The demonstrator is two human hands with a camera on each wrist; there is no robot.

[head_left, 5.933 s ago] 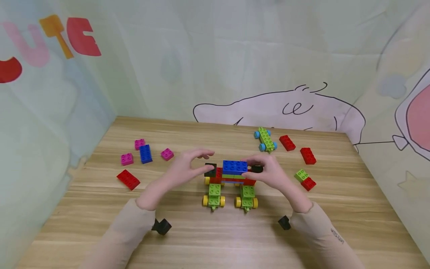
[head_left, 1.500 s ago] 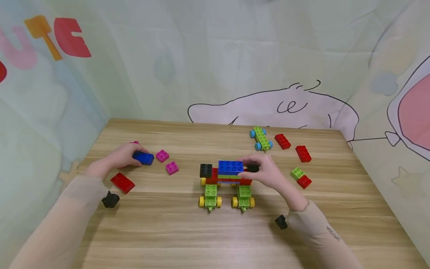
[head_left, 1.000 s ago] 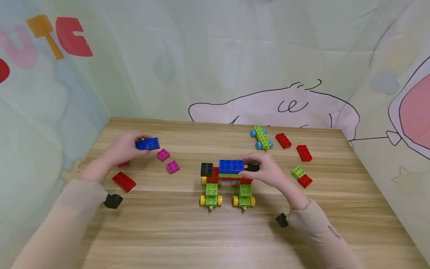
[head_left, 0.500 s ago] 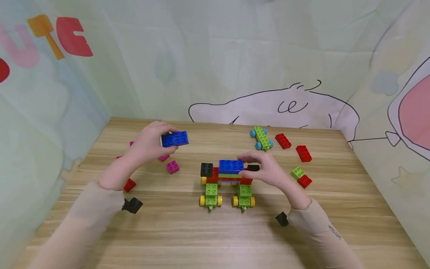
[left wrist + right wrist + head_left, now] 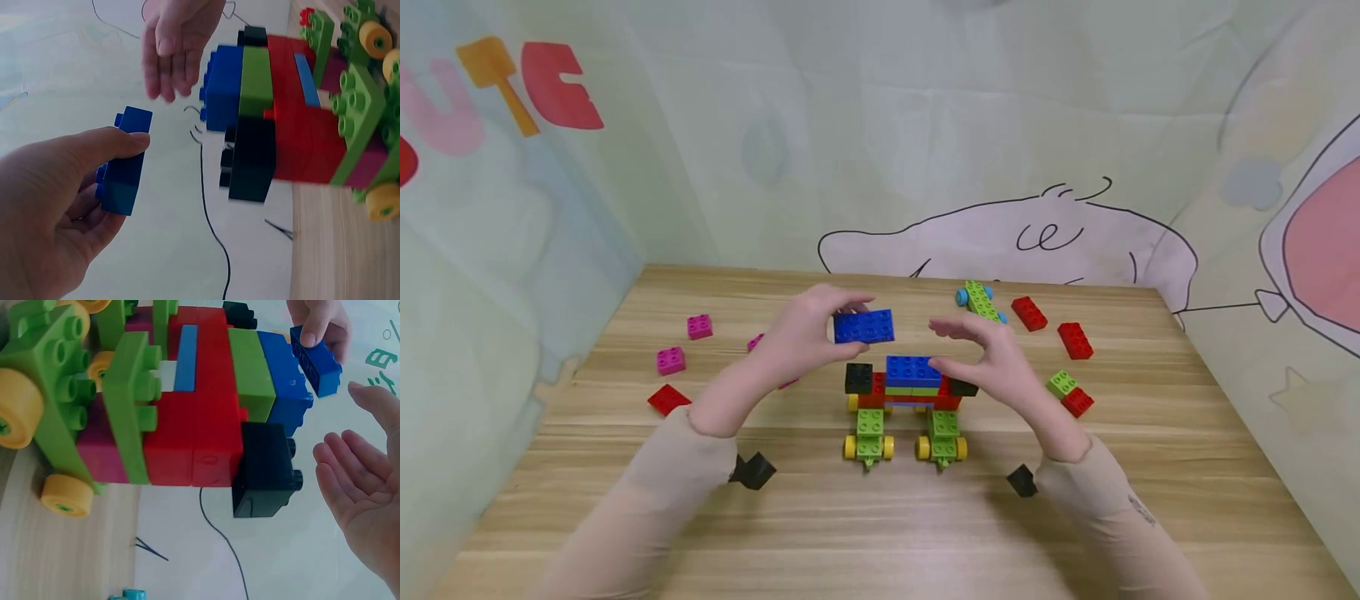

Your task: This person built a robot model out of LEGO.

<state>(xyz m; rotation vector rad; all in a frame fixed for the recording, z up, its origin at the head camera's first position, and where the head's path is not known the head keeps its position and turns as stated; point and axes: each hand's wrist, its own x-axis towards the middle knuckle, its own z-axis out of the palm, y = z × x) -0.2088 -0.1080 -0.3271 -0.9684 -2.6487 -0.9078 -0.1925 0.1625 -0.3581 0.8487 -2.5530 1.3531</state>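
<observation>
My left hand (image 5: 801, 337) pinches a blue building brick (image 5: 865, 327) between thumb and fingers, its studs upward. It is in the air just above and behind a wheeled brick vehicle (image 5: 871, 422). The vehicle has green wheeled bases with yellow wheels, a red body, a green layer, a blue brick (image 5: 913, 372) on top and black bricks (image 5: 859, 378) at both ends. On the vehicle's right side my right hand (image 5: 996, 362) is open, fingers apart from the thumb. In the right wrist view the palm (image 5: 369, 506) shows with nothing in it.
Pink bricks (image 5: 671, 360) and a red brick (image 5: 668, 400) lie on the left of the wooden table (image 5: 880, 533). At the back right are a green base with blue wheels (image 5: 981, 300), red bricks (image 5: 1076, 340) and a green-and-red pair (image 5: 1063, 383). A printed cloth (image 5: 737, 167) stands behind.
My left hand picked up the blue brick at the left and carried it rightward to above the vehicle. My right hand, earlier gripping the vehicle's right end, has let go and opened.
</observation>
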